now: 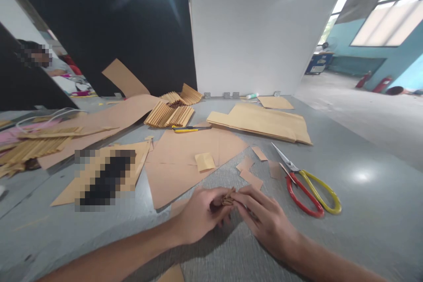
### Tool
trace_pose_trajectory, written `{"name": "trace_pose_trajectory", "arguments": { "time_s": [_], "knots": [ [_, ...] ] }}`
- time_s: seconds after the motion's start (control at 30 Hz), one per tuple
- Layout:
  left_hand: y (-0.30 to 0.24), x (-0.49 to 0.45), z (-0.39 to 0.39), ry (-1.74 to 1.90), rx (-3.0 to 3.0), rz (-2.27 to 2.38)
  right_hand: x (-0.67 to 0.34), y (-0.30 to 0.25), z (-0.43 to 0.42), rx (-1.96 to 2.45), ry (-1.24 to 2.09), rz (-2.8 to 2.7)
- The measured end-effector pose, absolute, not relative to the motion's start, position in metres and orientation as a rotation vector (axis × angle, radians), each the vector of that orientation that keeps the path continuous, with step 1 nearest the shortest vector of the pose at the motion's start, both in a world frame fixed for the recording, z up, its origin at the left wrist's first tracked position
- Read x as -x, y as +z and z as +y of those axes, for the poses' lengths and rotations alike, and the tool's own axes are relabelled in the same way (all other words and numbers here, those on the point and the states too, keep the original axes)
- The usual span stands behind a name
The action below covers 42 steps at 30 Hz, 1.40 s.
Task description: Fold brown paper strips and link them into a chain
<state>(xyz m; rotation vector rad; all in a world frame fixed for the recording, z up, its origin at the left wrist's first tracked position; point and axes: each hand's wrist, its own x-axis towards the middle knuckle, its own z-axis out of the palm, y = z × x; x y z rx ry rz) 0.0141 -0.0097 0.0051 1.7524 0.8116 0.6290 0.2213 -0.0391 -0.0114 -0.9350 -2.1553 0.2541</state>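
Between my hands, just above the grey table (363, 211), is a small folded piece of brown paper (228, 197). My left hand (201, 211) curls its fingers and thumb around it from the left. From the right, my right hand (264, 216) pinches the same piece with its fingertips. Fingers hide part of the folds. Small cut paper pieces (251, 179) lie just beyond my hands. To the right rest scissors (299, 180) with one red and one yellow handle, blades partly apart.
Brown paper sheets (185, 154) spread across the middle, with a yellow utility knife (187, 129) on them. Pleated paper bundles (170, 114) and a flat folded paper stack (264, 123) lie further back. A black-and-white partition (257, 35) stands behind. Another person (56, 66) is at far left.
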Motion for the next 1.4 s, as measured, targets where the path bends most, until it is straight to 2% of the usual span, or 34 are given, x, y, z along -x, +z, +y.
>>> {"name": "trace_pose_trajectory", "arguments": {
  "time_s": [0.33,0.73,1.07,1.4],
  "knots": [
    [0.008,-0.013,-0.016,0.639,-2.006,0.894,-0.213,-0.007,-0.045,0.926,0.464,-2.058],
    [0.007,-0.013,-0.018,0.682,-2.116,0.919,-0.213,-0.010,-0.048,0.888,0.377,-2.035],
    [0.005,-0.010,-0.020,0.689,-2.246,0.973,-0.211,-0.006,-0.049,0.896,0.388,-2.113],
    [0.001,-0.006,-0.021,0.676,-2.386,0.857,-0.209,-0.007,-0.051,0.954,0.462,-1.945]
  ]
}}
